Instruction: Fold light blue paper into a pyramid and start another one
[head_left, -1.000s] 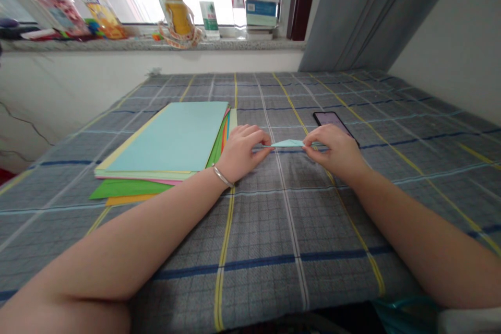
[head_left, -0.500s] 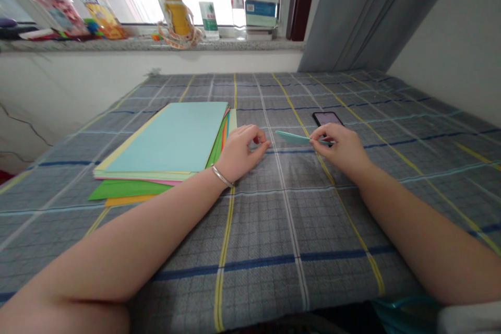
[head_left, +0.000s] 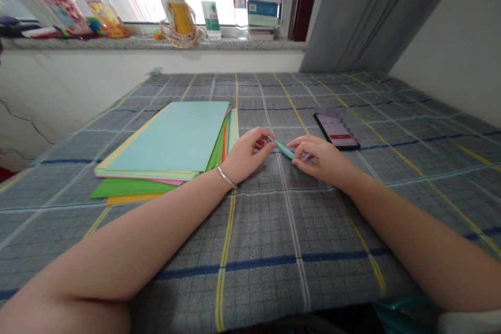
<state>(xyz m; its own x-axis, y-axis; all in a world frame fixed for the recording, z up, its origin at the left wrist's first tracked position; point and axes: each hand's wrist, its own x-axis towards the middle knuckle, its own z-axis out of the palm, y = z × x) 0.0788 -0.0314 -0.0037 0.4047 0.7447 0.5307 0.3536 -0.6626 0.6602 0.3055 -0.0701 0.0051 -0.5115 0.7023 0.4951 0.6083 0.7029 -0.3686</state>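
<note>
Grey woven cloth with blue, white and yellow plaid lines (head_left: pixel 266 229) spreads over the broad flat surface before the person. Beyond its far right part hangs a long grey fabric curtain (head_left: pixel 364 10); beyond its far edge runs a speckled stone windowsill (head_left: pixel 136 45), crowded with bottles and boxes. On the cloth, to the left, lies a flat stack of coloured paper sheets (head_left: pixel 168 138), pale blue on top, with green and orange edges jutting out beneath. Just right of it is the left hand (head_left: pixel 250 148), its thumb and forefinger pinching one tip of a folded light-blue paper piece. The right hand (head_left: pixel 319 159) pinches the opposite end, other fingers loosely curled. Just beyond the right hand rests a black-edged rectangular phone (head_left: pixel 337 133), its screen lit. Between the two hands, the slim folded light-blue paper piece (head_left: pixel 283 150) slants down toward the right. Smallest is a silver metal bangle (head_left: pixel 226 177) around the left wrist.
</note>
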